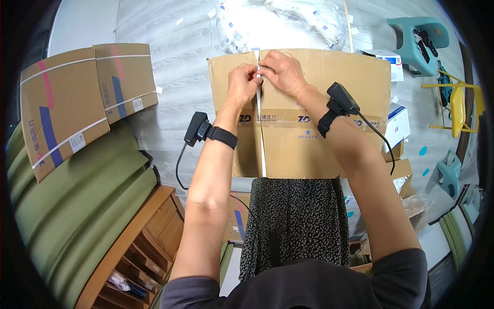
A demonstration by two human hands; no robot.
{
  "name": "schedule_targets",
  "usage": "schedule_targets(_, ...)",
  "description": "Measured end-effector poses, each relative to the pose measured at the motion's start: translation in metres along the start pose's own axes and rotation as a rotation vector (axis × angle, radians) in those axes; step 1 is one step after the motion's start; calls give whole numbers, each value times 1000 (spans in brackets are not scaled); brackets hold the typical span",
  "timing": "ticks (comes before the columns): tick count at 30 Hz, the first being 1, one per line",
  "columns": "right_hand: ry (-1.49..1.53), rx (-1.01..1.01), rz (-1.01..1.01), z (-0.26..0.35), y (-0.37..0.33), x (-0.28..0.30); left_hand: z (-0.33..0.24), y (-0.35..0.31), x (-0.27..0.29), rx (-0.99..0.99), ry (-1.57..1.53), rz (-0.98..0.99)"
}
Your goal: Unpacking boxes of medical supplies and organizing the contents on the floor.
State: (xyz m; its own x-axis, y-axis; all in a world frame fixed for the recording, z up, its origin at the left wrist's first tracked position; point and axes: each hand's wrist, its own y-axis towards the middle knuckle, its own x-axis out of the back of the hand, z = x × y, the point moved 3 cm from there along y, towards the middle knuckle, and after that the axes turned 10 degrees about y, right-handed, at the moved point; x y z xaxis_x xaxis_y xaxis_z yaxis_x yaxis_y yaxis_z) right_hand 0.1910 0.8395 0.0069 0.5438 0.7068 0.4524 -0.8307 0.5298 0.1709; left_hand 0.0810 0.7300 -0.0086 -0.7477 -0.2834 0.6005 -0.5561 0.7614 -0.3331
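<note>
A large brown cardboard box (319, 154) stands in front of me, with printed brown tape across its top. A white strap (261, 139) runs over the box from its near edge to the far edge. Close to the far edge, my left hand (243, 82) pinches the strap between thumb and fingers. Right beside it, my right hand (283, 72) is closed on the same strap, and the fingertips of both hands nearly meet. The exact hold of the fingertips is partly hidden.
Two strapped cardboard boxes (62, 113) rest at the left on green rolled material (87, 180). Beyond my box lies a clear plastic bag (280, 26) of white items. Small white boxes (396, 123), a teal chair (424, 44) and a yellow chair (458, 108) stand at the right.
</note>
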Motion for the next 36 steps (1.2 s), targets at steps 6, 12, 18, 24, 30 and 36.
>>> schedule_targets(6,-118,244,4,-1,1,1,-9,1,4,-81,46,53)
schedule_targets(12,-242,420,38,-5,0,2,-24,-2,3,-75,139,84)
schedule_targets(18,-244,419,4,-5,3,2,-23,-3,3,-47,72,86)
schedule_targets(24,-337,-122,-344,-57,33,54,-12,-16,-4,-96,-28,249)
schedule_targets(30,-36,-289,-356,-53,5,93,-13,-28,9,-47,-356,148)
schedule_targets(36,-225,-34,-368,17,-78,116,-30,-126,50,267,-689,193)
